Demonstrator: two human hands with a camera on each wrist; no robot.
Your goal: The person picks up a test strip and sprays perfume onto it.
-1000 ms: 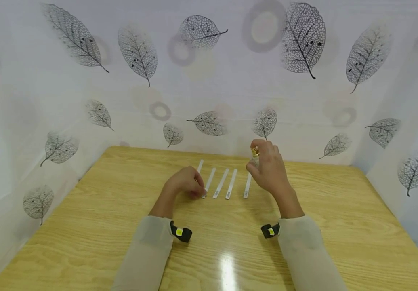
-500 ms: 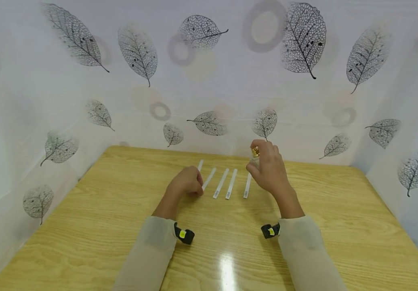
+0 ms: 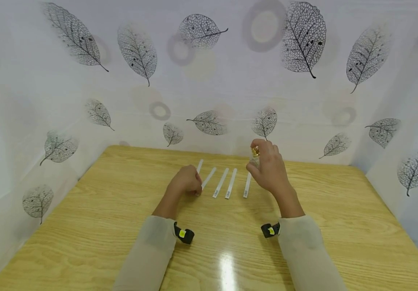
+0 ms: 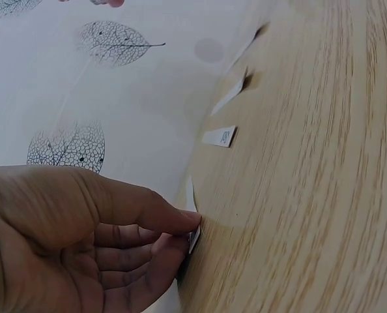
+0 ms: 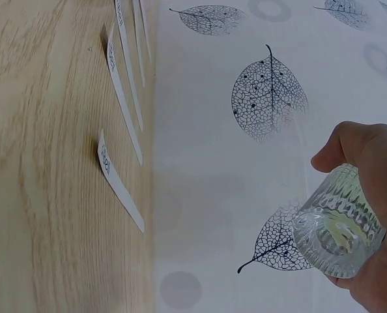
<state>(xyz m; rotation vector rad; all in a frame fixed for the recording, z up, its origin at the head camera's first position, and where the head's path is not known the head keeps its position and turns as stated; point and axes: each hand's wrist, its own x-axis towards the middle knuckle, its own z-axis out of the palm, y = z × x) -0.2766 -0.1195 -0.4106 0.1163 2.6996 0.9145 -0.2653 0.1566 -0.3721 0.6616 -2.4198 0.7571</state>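
Note:
In the head view my left hand (image 3: 185, 181) is low over the table, at the near end of a white paper strip (image 3: 209, 177). Its thumb and fingertips pinch that end, as the left wrist view shows. To the right my right hand (image 3: 272, 169) holds a clear glass perfume bottle (image 5: 337, 225) above the table, index finger at its gold spray top (image 3: 255, 152). The bottle has ribbed sides, with its base turned to the right wrist camera. A lone strip (image 3: 247, 186) lies below this hand; its far end is hidden.
Between the hands lie two more labelled strips, a left one (image 3: 221, 183) and a right one (image 3: 231, 184). Another strip (image 3: 199, 165) is partly covered by the left hand. The wooden table (image 3: 230, 230) meets a leaf-printed cloth (image 3: 129, 105) at the back.
My left hand has shifted slightly, and its fingers have closed over the labelled near end of the second strip, which now slants more. The right hand and bottle stay in place.

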